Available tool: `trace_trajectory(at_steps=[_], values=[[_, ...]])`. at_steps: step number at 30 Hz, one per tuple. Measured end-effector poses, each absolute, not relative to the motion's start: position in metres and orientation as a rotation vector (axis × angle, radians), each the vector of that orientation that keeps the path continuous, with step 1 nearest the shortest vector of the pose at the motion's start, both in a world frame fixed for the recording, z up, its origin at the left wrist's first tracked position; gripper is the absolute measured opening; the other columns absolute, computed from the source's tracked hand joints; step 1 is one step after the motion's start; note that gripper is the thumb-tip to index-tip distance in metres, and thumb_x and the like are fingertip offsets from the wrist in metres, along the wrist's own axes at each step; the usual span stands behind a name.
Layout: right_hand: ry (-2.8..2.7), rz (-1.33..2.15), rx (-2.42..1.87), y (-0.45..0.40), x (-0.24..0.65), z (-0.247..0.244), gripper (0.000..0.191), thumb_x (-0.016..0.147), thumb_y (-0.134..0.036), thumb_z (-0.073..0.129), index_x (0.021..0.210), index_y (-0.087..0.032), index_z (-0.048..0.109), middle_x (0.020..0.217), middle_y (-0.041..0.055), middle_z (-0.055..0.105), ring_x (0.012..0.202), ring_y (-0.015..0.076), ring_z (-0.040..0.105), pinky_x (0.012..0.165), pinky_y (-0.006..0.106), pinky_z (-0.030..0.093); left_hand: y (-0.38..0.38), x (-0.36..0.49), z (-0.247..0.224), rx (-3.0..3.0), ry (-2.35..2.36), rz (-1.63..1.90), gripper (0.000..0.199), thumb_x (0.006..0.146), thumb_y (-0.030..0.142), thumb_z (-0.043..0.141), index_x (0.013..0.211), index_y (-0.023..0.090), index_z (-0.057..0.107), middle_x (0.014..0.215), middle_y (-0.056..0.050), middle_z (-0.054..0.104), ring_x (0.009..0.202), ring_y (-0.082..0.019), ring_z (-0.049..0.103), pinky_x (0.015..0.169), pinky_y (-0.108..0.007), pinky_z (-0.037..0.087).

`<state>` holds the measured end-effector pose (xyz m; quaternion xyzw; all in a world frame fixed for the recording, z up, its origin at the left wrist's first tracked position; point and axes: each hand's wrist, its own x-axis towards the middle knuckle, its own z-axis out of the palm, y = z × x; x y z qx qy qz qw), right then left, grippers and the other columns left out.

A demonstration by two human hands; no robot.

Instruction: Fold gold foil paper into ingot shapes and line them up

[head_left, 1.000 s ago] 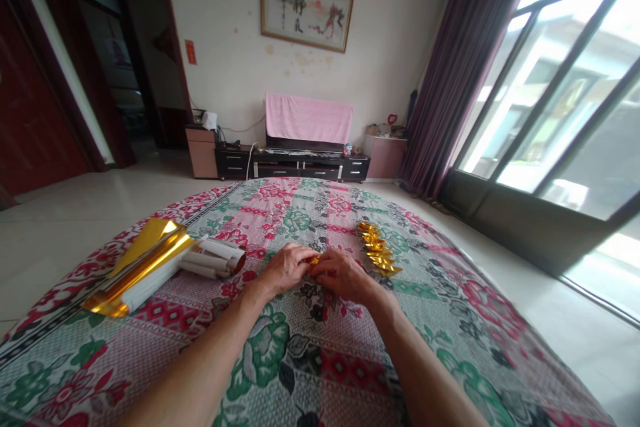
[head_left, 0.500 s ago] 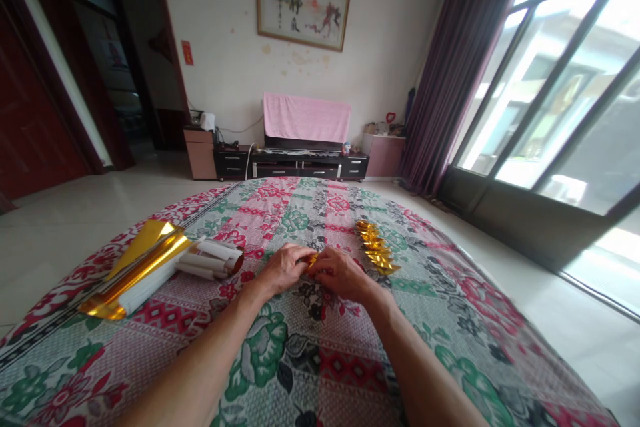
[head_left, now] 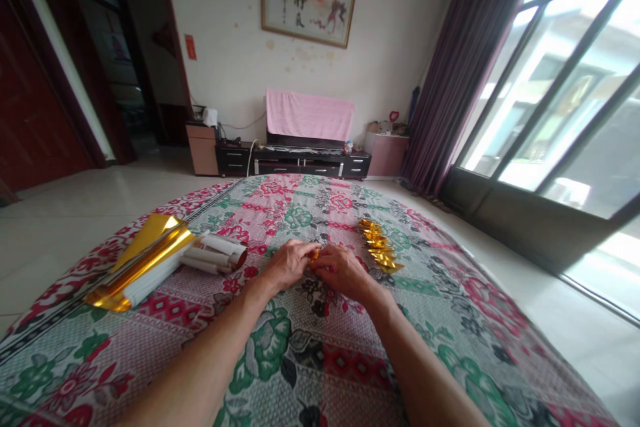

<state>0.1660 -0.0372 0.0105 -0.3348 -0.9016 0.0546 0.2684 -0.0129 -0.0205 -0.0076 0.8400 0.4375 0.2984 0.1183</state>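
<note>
Gold foil piece (head_left: 314, 255) sits pinched between both hands near the middle of the floral cloth (head_left: 300, 360), only a sliver of it showing between the fingertips. Left hand (head_left: 289, 264) has its fingers curled shut on the piece from one side; right hand (head_left: 340, 271) closes on it from the other, knuckles up. Compared with a second ago, almost nothing has shifted: hands in the same spot, same grip, the view just tipping a little. My read is that the folding goes on in small finger work, not a new step. Just beyond the right hand lies a row of folded gold pieces (head_left: 379, 244). Toward the left edge rest gold sheets (head_left: 143, 260) and, beside them, white rolls (head_left: 217, 253).
</note>
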Motion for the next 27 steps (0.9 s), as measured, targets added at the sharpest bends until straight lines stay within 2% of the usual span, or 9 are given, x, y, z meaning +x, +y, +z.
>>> trace_trajectory(at_steps=[9, 20, 27], values=[[-2.447, 0.213, -0.944, -0.030, 0.167, 0.011, 0.017, 0.073, -0.014, 0.061, 0.080, -0.025, 0.071, 0.082, -0.0001, 0.064, 0.080, 0.0127, 0.056, 0.072, 0.023, 0.041, -0.021, -0.016, -0.006, 2.439, 1.254, 0.855, 0.046, 0.074, 0.015, 0.050, 0.120, 0.023, 0.055, 0.104, -0.005, 0.064, 0.100, -0.018, 0.055, 0.090, -0.030, 0.045], [-2.384, 0.131, -0.897, -0.035, 0.167, 0.003, 0.012, 0.081, -0.022, 0.057, 0.078, -0.023, 0.069, 0.081, 0.0011, 0.063, 0.080, 0.0117, 0.056, 0.074, 0.022, 0.040, -0.023, -0.016, -0.003, 2.402, 1.228, 0.846, 0.046, 0.074, 0.017, 0.051, 0.120, 0.021, 0.053, 0.108, -0.005, 0.063, 0.104, -0.019, 0.054, 0.092, -0.030, 0.042], [-2.389, 0.101, -0.950, -0.037, 0.166, 0.001, 0.014, 0.082, -0.019, 0.054, 0.080, -0.023, 0.068, 0.084, 0.0020, 0.062, 0.079, 0.0120, 0.056, 0.074, 0.023, 0.040, -0.025, -0.016, 0.002, 2.377, 1.191, 0.813, 0.029, 0.075, 0.019, 0.050, 0.101, 0.023, 0.061, 0.101, -0.003, 0.064, 0.100, -0.019, 0.054, 0.090, -0.031, 0.042]])
